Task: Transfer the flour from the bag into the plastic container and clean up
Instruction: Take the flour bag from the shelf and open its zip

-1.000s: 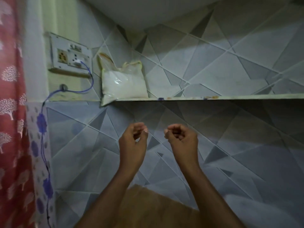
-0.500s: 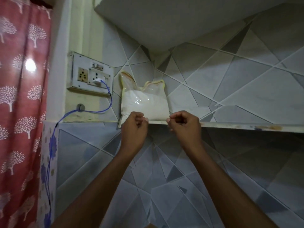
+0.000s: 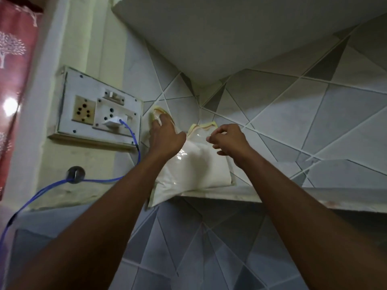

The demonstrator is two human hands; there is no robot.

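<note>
A clear plastic bag of white flour (image 3: 194,166) with yellow-edged top corners leans in the corner on a stone shelf (image 3: 314,197); its lower left corner hangs over the shelf edge. My left hand (image 3: 165,137) reaches up with fingers extended and touches the bag's upper left flap. My right hand (image 3: 228,141) hovers in front of the bag's upper right corner, fingers loosely curled and holding nothing. No plastic container is in view.
A switch and socket board (image 3: 96,114) with a plugged-in charger is on the wall just left of the bag. Its blue cable (image 3: 41,191) runs down to the left. A red patterned curtain (image 3: 14,49) hangs at far left. A slab (image 3: 230,34) overhangs the shelf.
Both hands have risen from below the shelf edge up to the bag. The left hand has uncurled and now touches the bag's top left flap; the view has tilted upward.
</note>
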